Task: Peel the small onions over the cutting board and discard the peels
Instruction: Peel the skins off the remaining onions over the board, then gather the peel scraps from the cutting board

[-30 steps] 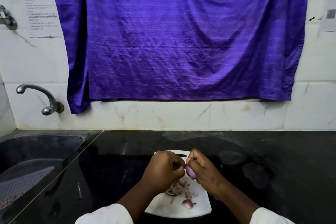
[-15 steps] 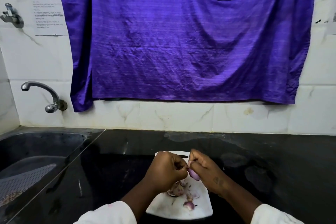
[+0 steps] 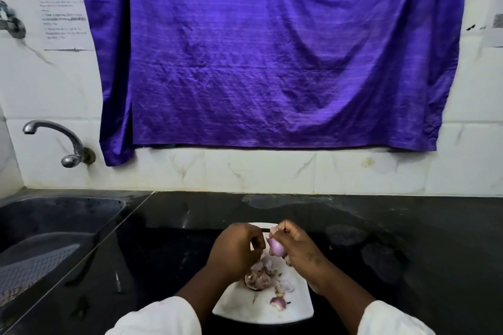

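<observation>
Above the white cutting board (image 3: 299, 310), 1 small onion (image 3: 276, 247) is gripped in the curled fingers of the right hand (image 3: 298, 249). The left hand (image 3: 235, 249) is held just beside it, fingers curled; whether a strip of peel is pinched cannot be told. A heap of peels (image 3: 257, 276) and 1 further onion piece (image 3: 278, 303) lie on the board. Risk: the slick bulb may be squeezed out of the grip and rolled off the board onto the black countertop (image 3: 408, 239); torn skin may be scattered past the board's edges. Open counter is available to the right; the sink (image 3: 54, 212) lies well apart to the left.
</observation>
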